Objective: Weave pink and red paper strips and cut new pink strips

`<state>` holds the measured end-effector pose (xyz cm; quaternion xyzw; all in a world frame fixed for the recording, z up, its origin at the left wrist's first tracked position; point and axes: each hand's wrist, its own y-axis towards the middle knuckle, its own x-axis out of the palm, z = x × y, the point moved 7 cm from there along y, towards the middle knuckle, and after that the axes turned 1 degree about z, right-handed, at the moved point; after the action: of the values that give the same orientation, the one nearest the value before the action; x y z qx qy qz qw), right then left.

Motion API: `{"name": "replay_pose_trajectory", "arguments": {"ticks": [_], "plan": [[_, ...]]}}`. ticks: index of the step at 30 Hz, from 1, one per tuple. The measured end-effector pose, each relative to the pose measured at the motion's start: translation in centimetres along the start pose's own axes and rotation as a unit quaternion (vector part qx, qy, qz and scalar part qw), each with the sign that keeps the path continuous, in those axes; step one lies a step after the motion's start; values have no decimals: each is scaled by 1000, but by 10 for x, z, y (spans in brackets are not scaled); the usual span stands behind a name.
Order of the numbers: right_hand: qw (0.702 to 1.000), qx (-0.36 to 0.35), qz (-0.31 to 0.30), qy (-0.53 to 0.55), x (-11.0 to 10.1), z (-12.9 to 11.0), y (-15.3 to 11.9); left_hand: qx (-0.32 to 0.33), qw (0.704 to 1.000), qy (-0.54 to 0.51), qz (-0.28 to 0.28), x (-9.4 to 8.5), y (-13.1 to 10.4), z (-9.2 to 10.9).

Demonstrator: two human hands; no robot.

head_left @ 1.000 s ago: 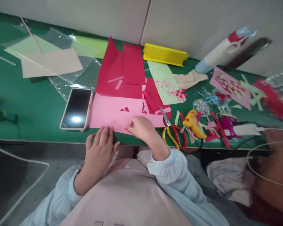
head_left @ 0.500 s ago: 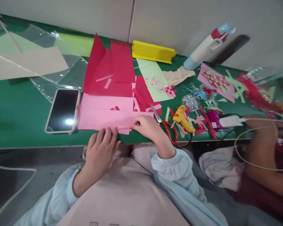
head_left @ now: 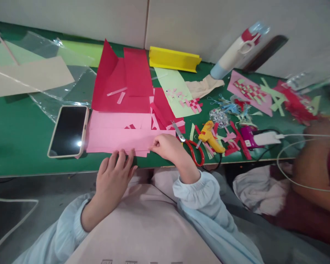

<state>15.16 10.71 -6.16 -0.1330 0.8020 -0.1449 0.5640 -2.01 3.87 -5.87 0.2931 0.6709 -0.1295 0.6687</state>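
A pink sheet of paper [head_left: 118, 140] lies along the near side of the table, with a narrow pink layer showing beneath its front edge. My left hand [head_left: 114, 179] rests its fingertips flat on that edge, fingers stretched out. At the sheet's right end, my right hand [head_left: 167, 147] has thumb and forefinger pinched together on the paper's edge. Red-handled scissors [head_left: 194, 150] lie just right of that hand, blades pointing away. Behind the pink sheet are red sheets [head_left: 137, 73] with a few cut pink strips [head_left: 121, 97] on top.
Left of the paper lies a phone [head_left: 68, 132]. A yellow glue gun [head_left: 211, 137] sits among paper scraps on the right, near a purple plug-in device [head_left: 249, 137] with a white cable. Behind stand a yellow folded piece [head_left: 174, 59] and a bottle [head_left: 233, 53]. Another person's arm [head_left: 316, 161] is at far right.
The view has shifted slightly, moving the table's contents left in the picture. Both my hands keep nearly the same hold on the pink paper. The other person's arm has moved.
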Motion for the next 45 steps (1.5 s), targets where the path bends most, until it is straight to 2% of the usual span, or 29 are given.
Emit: {"name": "replay_pose_trajectory", "arguments": {"ticks": [10, 18, 23, 32, 45], "plan": [[999, 8, -25, -23, -2, -2, 1, 29, 997, 67, -19, -4, 11, 10], [1000, -5, -3, -30, -4, -7, -3, 65, 997, -3, -30, -4, 20, 31], [1000, -12, -16, -17, -2, -8, -14, 60, 998, -11, -26, -3, 16, 29], [999, 0, 14, 33, -6, 27, -26, 96, 995, 35, 19, -8, 17, 33], [999, 32, -20, -18, -6, 21, -19, 92, 995, 27, -16, -2, 21, 33]]}}
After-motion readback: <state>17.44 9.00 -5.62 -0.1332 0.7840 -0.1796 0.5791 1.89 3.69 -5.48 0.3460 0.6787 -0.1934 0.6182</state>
